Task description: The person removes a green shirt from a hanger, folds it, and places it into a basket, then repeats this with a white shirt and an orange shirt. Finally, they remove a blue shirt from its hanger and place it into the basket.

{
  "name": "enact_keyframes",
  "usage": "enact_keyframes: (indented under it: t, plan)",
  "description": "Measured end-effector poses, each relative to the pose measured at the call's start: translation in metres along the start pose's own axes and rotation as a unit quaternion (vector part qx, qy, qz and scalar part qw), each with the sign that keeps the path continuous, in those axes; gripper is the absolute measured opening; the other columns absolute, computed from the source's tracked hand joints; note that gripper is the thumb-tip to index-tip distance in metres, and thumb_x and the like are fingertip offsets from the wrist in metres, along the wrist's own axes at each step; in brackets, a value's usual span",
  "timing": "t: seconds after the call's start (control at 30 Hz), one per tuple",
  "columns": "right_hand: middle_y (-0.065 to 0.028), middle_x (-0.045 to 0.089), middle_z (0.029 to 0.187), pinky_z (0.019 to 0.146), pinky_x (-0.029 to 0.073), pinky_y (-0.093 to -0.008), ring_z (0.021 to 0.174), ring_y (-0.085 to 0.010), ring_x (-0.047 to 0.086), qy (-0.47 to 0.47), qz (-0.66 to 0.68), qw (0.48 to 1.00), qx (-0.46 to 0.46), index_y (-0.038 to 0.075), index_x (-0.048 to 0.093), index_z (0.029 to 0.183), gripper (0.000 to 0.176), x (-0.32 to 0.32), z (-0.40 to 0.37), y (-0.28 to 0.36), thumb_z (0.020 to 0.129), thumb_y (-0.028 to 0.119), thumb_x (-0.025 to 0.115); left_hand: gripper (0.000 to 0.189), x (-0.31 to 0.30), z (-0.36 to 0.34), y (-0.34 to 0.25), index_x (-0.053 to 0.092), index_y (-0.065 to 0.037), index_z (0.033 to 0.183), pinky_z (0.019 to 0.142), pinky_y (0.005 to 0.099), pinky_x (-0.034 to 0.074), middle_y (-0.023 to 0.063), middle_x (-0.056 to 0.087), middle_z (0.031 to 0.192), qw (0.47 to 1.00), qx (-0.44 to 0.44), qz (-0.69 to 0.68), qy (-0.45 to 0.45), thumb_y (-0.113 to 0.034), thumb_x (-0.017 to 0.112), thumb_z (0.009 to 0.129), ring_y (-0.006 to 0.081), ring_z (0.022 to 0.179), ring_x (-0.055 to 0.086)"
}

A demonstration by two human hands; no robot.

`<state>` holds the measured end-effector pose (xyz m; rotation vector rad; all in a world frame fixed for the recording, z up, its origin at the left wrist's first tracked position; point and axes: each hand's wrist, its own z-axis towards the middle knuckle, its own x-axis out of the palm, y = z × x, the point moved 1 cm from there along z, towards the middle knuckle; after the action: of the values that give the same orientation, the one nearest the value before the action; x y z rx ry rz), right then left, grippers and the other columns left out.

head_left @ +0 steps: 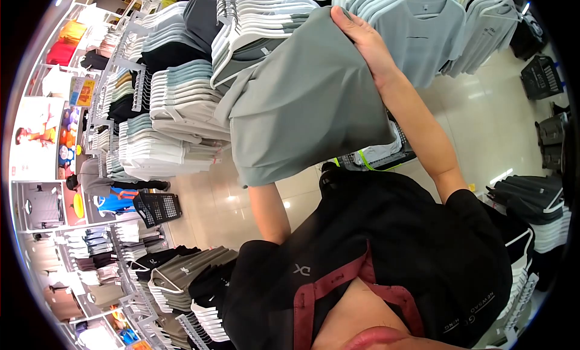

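Gripping the upper right edge of the grey garment (pixel 308 102), the right hand (pixel 362 45) presses its thumb on the cloth, fingers hidden behind; the garment spreads left and downward from it, long axis slanting toward the left forearm (pixel 267 211). The left hand is covered, its grip impossible to tell. Below, a green-edged container (pixel 364 160) holds pale cloth; the black basket's (pixel 159 210) contents are unclear

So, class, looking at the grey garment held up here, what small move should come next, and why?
Probably ease the hidden left hand toward an edge of the grey garment and draw the cloth flatter: it shows soft creases, the right hand holds its upper edge, and the left forearm disappears behind it.
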<state>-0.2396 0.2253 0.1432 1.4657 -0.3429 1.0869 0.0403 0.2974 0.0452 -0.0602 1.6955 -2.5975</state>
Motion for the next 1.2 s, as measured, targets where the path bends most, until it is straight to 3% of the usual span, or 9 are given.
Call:
enact_keyframes:
  t: [0.17,0.23,0.5,0.87,0.97,1.03,1.07,1.17,1.2]
  plan:
    - [-0.0003,0.071,0.099,0.077,0.056,-0.0248,0.085,-0.0082,0.068,0.022,-0.066,0.997,0.035,0.008,0.066,0.112,0.029,-0.014,-0.011,0.001,0.102,0.034,0.058,0.043,0.002,0.000,-0.011,0.049,-0.009,0.140,0.092,0.0357,0.053,0.0124,0.059,0.127,0.998,0.003,-0.062,-0.029,-0.021,0.057,0.100,0.0258,0.109,0.064]
    - [-0.0011,0.069,0.106,0.081,0.053,-0.0241,0.091,-0.0077,0.066,0.027,-0.099,0.993,0.061,0.005,0.061,0.122,0.043,-0.023,-0.016,-0.010,0.099,0.042,0.062,0.043,0.001,0.001,-0.023,0.049,-0.009,0.140,0.092,0.0358,0.052,0.0125,0.059,0.127,0.994,0.003,-0.101,-0.048,-0.022,0.057,0.100,0.0258,0.109,0.064]
    - [-0.0029,0.069,0.110,0.082,0.055,-0.0261,0.093,-0.0089,0.067,0.010,-0.053,0.985,0.165,0.004,0.062,0.122,0.035,-0.062,-0.029,-0.058,0.102,0.033,0.058,0.043,0.006,0.005,-0.051,0.049,-0.009,0.141,0.093,0.0362,0.052,0.0126,0.059,0.126,0.978,-0.001,-0.196,-0.078,-0.022,0.056,0.100,0.0259,0.109,0.064]
    - [-0.0013,0.067,0.108,0.088,0.049,-0.0229,0.096,-0.0066,0.063,-0.028,-0.102,0.980,0.169,0.007,0.062,0.124,0.029,-0.075,-0.035,-0.086,0.103,0.027,0.055,0.044,0.026,0.006,-0.061,0.048,-0.010,0.142,0.093,0.0367,0.052,0.0127,0.059,0.126,0.963,-0.019,-0.254,-0.091,-0.023,0.056,0.100,0.0261,0.110,0.064]
    - [-0.0019,0.065,0.106,0.089,0.050,-0.0262,0.095,-0.0097,0.063,-0.031,-0.190,0.972,0.137,0.004,0.053,0.133,0.040,-0.069,-0.038,-0.092,0.103,0.031,0.055,0.044,0.034,0.006,-0.062,0.048,-0.010,0.142,0.093,0.0369,0.052,0.0127,0.060,0.126,0.958,-0.026,-0.268,-0.094,-0.023,0.055,0.100,0.0261,0.110,0.064]
    - [-0.0035,0.061,0.105,0.089,0.046,-0.0262,0.093,-0.0118,0.059,0.032,-0.294,0.955,0.034,0.003,0.048,0.138,0.060,-0.059,-0.041,-0.096,0.097,0.045,0.062,0.044,0.039,0.007,-0.060,0.048,-0.010,0.142,0.093,0.0370,0.052,0.0127,0.060,0.126,0.956,-0.027,-0.276,-0.098,-0.023,0.055,0.100,0.0261,0.110,0.064]
    - [-0.0045,0.058,0.104,0.084,0.043,-0.0256,0.088,-0.0120,0.055,0.043,-0.322,0.945,0.031,0.004,0.046,0.139,0.083,-0.052,-0.044,-0.097,0.086,0.063,0.068,0.044,0.041,0.006,-0.061,0.048,-0.010,0.142,0.093,0.0370,0.052,0.0128,0.060,0.126,0.954,-0.030,-0.282,-0.099,-0.023,0.055,0.101,0.0261,0.110,0.064]
    - [-0.0026,0.058,0.097,0.079,0.041,-0.0255,0.081,-0.0108,0.052,0.120,-0.304,0.942,0.075,0.004,0.045,0.141,0.099,-0.055,-0.042,-0.102,0.076,0.074,0.070,0.044,0.048,0.008,-0.061,0.048,-0.010,0.142,0.093,0.0371,0.052,0.0128,0.060,0.126,0.951,-0.033,-0.289,-0.102,-0.024,0.055,0.101,0.0262,0.110,0.064]
    - [0.0020,0.056,0.089,0.068,0.038,-0.0226,0.070,-0.0067,0.046,0.113,-0.291,0.948,0.059,0.005,0.053,0.130,0.081,-0.056,-0.041,-0.102,0.083,0.069,0.068,0.045,0.049,0.007,-0.060,0.048,-0.010,0.142,0.093,0.0372,0.052,0.0128,0.060,0.126,0.950,-0.034,-0.292,-0.103,-0.024,0.055,0.101,0.0262,0.110,0.064]
